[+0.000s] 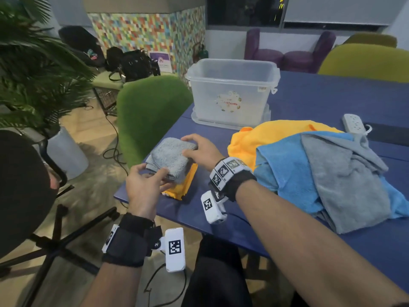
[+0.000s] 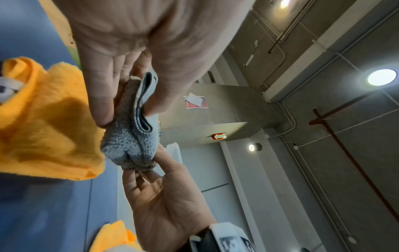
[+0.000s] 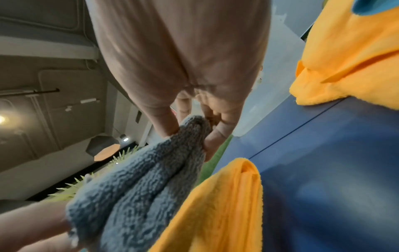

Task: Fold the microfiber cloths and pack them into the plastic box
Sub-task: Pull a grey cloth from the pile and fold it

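A folded grey cloth (image 1: 170,158) is held just above a folded yellow cloth (image 1: 181,189) at the near left corner of the blue table (image 1: 309,96). My left hand (image 1: 146,180) pinches its near edge between thumb and fingers (image 2: 103,109). At its far corner, my right hand (image 1: 199,149) grips it; in the right wrist view the grey cloth (image 3: 140,187) sits between thumb and fingers (image 3: 218,134). The clear plastic box (image 1: 208,98) stands open behind, with no cloth visible inside. Unfolded yellow (image 1: 265,138), blue (image 1: 287,169) and grey (image 1: 345,180) cloths are piled at the right.
A white power strip (image 1: 354,125) lies behind the pile. A green chair (image 1: 150,111) stands against the table's left edge, and a potted plant (image 1: 33,69) is further left. Bare table shows between the folded cloths and the box.
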`<move>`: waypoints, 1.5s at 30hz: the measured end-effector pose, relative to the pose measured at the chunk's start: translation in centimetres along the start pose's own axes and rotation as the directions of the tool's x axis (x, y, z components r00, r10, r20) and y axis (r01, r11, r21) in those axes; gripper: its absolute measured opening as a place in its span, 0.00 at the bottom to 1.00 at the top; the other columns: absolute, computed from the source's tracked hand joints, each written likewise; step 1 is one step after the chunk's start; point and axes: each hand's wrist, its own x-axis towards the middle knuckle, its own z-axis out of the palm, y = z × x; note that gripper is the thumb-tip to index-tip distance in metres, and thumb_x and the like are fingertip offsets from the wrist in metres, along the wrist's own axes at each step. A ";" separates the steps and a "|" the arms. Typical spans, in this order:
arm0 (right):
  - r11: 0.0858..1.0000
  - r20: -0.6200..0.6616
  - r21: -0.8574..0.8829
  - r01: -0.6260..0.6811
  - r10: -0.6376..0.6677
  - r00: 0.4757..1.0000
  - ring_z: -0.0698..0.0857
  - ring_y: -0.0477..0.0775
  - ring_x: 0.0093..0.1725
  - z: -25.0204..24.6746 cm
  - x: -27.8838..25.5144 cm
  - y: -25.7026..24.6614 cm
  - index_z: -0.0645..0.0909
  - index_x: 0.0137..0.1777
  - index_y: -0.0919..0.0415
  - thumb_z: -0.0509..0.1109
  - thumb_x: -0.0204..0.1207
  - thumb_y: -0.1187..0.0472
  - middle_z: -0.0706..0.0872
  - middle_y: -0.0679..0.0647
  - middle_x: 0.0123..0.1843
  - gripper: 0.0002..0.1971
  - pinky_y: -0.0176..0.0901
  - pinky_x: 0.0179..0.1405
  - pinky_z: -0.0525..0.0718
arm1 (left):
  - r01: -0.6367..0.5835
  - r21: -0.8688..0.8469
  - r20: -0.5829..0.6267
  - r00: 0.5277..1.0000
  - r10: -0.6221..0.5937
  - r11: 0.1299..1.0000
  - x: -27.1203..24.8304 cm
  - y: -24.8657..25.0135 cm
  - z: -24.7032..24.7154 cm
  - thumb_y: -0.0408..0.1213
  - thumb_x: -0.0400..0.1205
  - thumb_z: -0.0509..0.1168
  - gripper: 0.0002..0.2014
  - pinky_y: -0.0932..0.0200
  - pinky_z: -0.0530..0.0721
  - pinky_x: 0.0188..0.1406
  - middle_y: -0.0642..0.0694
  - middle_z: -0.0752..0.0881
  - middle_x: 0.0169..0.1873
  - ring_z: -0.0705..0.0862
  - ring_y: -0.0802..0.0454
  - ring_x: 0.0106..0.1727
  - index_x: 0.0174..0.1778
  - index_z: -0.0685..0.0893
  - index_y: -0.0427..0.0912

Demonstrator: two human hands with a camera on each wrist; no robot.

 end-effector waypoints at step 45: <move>0.712 0.416 -0.604 0.359 -0.102 0.903 0.51 0.53 0.90 3.4 0.8 3.3 0.51 0.89 0.65 0.47 0.93 0.58 0.54 0.60 0.91 0.27 0.46 0.87 0.47 | -0.564 0.824 0.546 0.816 0.189 0.058 3.6 -7.8 -0.4 0.62 0.86 0.36 0.40 0.33 0.51 0.88 0.41 0.54 0.91 0.52 0.38 0.90 0.91 0.53 0.42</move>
